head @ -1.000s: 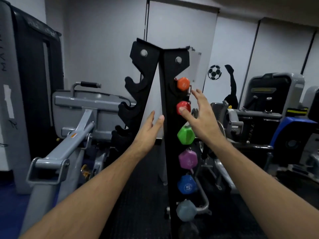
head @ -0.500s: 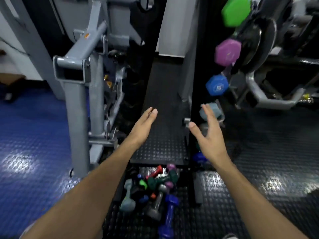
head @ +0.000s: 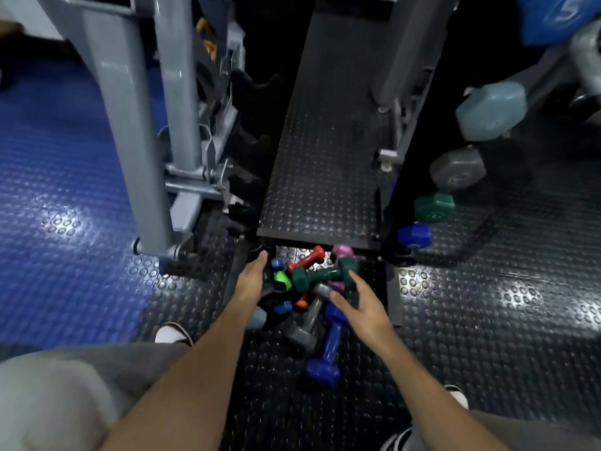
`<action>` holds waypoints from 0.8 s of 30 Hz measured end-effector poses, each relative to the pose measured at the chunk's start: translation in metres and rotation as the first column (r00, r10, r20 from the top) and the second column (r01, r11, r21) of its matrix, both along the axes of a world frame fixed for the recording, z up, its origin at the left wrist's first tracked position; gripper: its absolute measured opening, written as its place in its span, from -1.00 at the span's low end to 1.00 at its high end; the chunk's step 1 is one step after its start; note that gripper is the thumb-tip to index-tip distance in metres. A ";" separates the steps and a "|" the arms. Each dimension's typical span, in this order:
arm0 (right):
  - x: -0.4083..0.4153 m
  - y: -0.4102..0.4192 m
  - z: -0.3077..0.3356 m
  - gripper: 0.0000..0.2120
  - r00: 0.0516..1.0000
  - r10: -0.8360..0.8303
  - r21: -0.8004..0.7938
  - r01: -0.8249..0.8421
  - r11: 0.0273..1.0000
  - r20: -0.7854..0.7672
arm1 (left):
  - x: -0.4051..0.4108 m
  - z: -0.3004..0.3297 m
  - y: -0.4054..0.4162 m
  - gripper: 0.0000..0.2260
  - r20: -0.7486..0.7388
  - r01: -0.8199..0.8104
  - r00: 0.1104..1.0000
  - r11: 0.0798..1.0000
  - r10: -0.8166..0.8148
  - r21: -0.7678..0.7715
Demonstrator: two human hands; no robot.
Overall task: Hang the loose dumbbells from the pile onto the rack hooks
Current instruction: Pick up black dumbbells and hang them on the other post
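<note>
1. Both hands hover over the dumbbell pile (head: 312, 288) on the floor (head: 487, 320), holding nothing.
2. Left hand (head: 252, 281) fingers straight; right hand (head: 364, 307) fingers spread wide.
3. The rack (head: 403, 177) stands just beyond.

Gym: studded rubber floor (head: 487, 320), grey machine frame (head: 130, 125), dumbbell pile (head: 309, 288).

Blue dumbbell (head: 561, 17) at far right: cut by the top edge, blurred. Pile (head: 312, 288): lower dumbbells overlapped, count indeterminate. Left hand (head: 252, 281) covers the pile's left edge; contact with any dumbbell cannot be confirmed.
</note>
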State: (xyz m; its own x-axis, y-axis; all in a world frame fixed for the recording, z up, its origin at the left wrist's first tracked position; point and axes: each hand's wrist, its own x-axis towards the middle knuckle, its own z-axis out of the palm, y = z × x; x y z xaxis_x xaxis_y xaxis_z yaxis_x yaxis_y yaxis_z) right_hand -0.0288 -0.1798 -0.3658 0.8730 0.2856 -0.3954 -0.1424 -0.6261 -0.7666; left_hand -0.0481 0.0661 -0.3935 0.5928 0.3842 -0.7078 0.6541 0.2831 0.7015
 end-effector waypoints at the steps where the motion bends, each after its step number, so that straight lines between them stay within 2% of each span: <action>1: 0.000 0.002 -0.015 -0.25 0.999 0.019 -0.019 -0.019 1.000 -0.029 | 0.001 -0.013 0.004 -0.53 -0.025 -0.046 0.999 0.999 0.045 -0.011; 6: 0.008 0.015 -0.076 -0.28 0.993 0.085 -0.082 -0.092 0.992 -0.082 | 0.015 -0.060 0.020 -0.52 -0.085 -0.124 0.988 0.992 0.125 0.022; 10: 0.023 0.031 -0.119 -0.25 0.980 0.186 -0.152 -0.194 0.969 -0.066 | 0.035 -0.097 0.036 -0.52 -0.058 -0.114 0.992 0.993 0.116 0.036; 14: 0.040 0.055 -0.157 -0.23 0.951 0.305 -0.260 -0.307 0.916 -0.051 | 0.056 -0.129 0.048 -0.68 -0.116 -0.117 0.986 0.993 0.119 0.030; 18: 0.056 0.083 -0.176 -0.15 0.917 0.398 -0.347 -0.380 0.857 -0.020 | 0.068 -0.151 0.050 -0.62 -0.168 -0.127 0.977 0.991 0.132 0.044; 20: 0.066 0.099 -0.182 -0.08 0.909 0.416 -0.341 -0.399 0.851 -0.026 | 0.069 -0.170 0.051 -0.48 -0.201 -0.164 0.965 0.985 0.170 0.044; 24: 0.091 0.123 -0.185 -0.02 0.908 0.415 -0.271 -0.416 0.868 -0.063 | 0.070 -0.191 0.047 -0.66 -0.194 -0.211 0.958 0.977 0.212 0.025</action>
